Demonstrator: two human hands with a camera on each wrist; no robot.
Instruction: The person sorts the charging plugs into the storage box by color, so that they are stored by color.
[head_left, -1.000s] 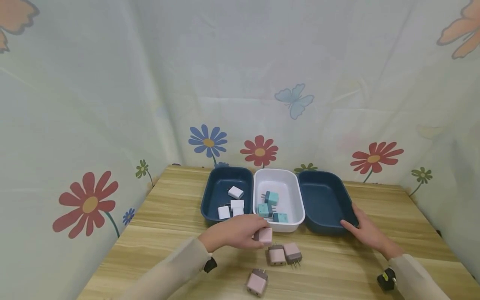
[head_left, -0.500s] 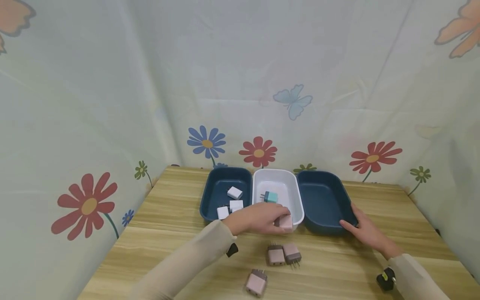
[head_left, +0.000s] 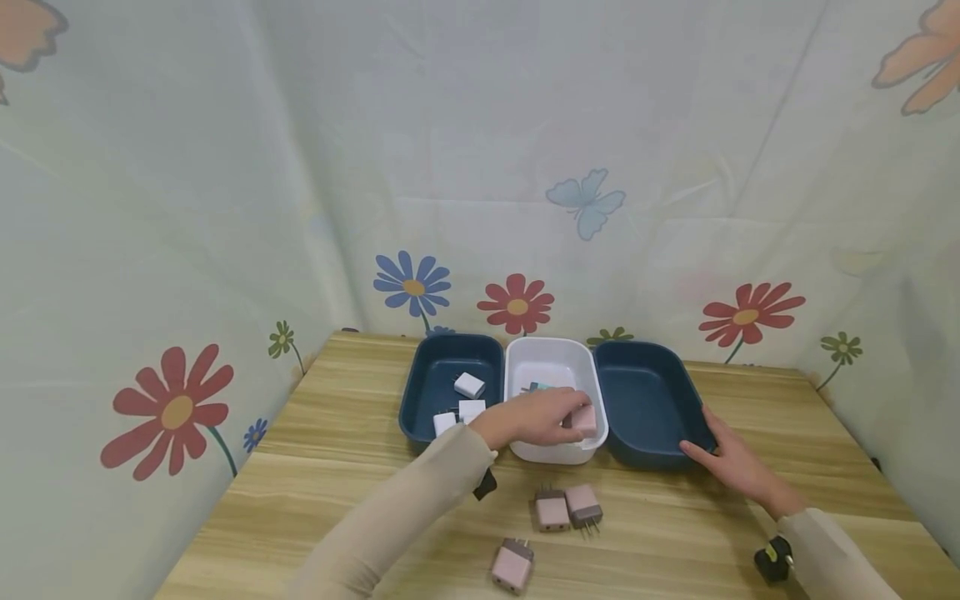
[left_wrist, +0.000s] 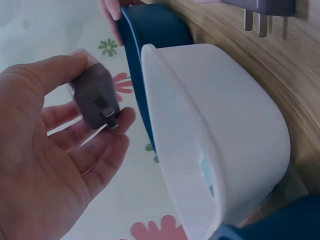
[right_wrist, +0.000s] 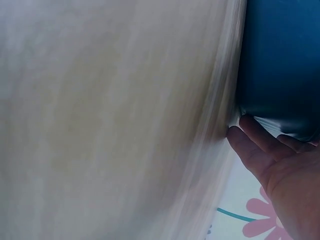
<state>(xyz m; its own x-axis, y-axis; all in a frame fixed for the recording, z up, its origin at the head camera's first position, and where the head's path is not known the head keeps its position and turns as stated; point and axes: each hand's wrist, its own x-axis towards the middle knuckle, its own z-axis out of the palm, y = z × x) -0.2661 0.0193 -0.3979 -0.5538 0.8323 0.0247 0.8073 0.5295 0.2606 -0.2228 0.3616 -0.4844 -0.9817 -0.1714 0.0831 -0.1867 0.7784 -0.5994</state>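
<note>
My left hand point(head_left: 542, 417) pinches a pink and mauve plug adapter point(head_left: 583, 421) over the white tray point(head_left: 517, 446). In the left wrist view, the adapter point(left_wrist: 92, 95) sits between thumb and fingertips, prongs showing, beside the tray's rim. Teal adapters point(head_left: 542, 387) lie inside that tray, mostly hidden by my hand. My right hand point(head_left: 738, 467) holds the near right corner of the right dark blue tray point(head_left: 652, 454), its thumb over the rim and its fingers along the outer wall. In the right wrist view, fingertips point(right_wrist: 245, 122) touch the outside of this tray near its base.
Several more pink adapters point(head_left: 552, 510) lie on the wooden table point(head_left: 360, 417) in front of the trays. A left dark blue tray point(head_left: 408, 408) holds several white adapters point(head_left: 470, 385). The three trays stand side by side before a flowered cloth point(head_left: 480, 167).
My left hand has carried the pink adapter rightward and away from me, from the table in front of the trays to over the white one. My right hand stays put.
</note>
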